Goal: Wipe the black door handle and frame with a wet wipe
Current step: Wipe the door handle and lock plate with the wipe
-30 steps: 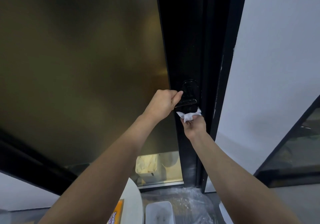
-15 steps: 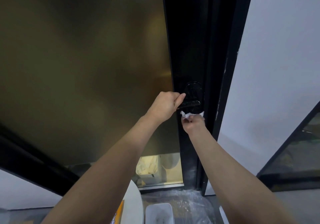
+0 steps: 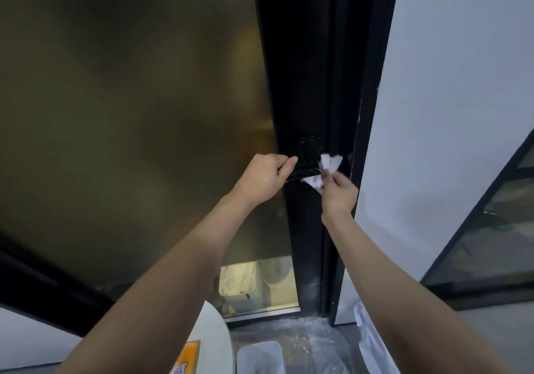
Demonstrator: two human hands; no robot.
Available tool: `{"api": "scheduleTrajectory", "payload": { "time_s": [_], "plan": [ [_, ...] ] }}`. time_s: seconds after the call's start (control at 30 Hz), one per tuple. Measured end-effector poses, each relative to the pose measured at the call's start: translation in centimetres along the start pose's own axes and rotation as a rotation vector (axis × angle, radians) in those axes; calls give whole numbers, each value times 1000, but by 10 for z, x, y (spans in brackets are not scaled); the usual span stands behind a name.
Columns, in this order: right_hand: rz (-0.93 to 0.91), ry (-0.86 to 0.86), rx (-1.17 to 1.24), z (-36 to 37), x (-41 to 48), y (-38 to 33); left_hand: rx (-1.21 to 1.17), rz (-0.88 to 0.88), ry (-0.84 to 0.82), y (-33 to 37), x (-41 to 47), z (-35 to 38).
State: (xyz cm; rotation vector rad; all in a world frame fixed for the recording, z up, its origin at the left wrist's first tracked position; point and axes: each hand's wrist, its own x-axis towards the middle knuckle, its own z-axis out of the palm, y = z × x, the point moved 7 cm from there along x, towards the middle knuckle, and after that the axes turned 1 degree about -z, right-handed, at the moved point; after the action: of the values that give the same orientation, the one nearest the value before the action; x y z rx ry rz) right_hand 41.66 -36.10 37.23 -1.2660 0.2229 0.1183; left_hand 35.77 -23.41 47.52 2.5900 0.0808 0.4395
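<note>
The black door handle (image 3: 307, 162) juts from the black door frame (image 3: 300, 70) at mid height. My left hand (image 3: 267, 175) is closed around the lever's left end. My right hand (image 3: 339, 193) pinches a crumpled white wet wipe (image 3: 326, 168), which presses against the right end of the lever and the frame just beside it. The handle's round base (image 3: 309, 145) shows above the lever, glossy and black.
A dark tinted glass panel (image 3: 130, 113) fills the left side. A white wall (image 3: 450, 113) stands to the right of the frame. Below are a round white tabletop (image 3: 213, 342), a white bin (image 3: 260, 357) and clear plastic sheeting (image 3: 315, 342) on the floor.
My right hand has risen from under the lever and shifted right, carrying the wipe up beside the lever's right end. My left hand keeps its hold on the lever.
</note>
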Motion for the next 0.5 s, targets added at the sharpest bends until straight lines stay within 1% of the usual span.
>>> {"api": "scheduleTrajectory", "payload": {
  "time_s": [0.03,0.1,0.13,0.2,0.27,0.33,0.4,0.47,0.5],
  "plan": [
    [-1,-30,68,5,1,-8,-2,9,6,0,-1,-1],
    [87,-121,239,14,-4,-17,-3,25,12,-2,-3,-2],
    [92,-174,273,14,-7,-21,-4,32,16,-2,-4,-3],
    [21,-285,222,11,-15,-32,-5,34,20,-3,-6,-4],
    [-59,-342,99,8,-22,-40,-13,16,13,-3,-5,-5],
    [-115,-324,-70,2,-27,-48,-30,-19,-7,-4,-5,-4],
    [-266,-279,-304,-2,-31,-59,-33,-49,-23,-6,-4,-3],
    [-444,-279,-510,6,-41,-72,-29,-54,-21,-7,-3,-1],
    [-487,-292,-585,14,-45,-75,-24,-49,-15,-6,-3,-1]
  ]
}}
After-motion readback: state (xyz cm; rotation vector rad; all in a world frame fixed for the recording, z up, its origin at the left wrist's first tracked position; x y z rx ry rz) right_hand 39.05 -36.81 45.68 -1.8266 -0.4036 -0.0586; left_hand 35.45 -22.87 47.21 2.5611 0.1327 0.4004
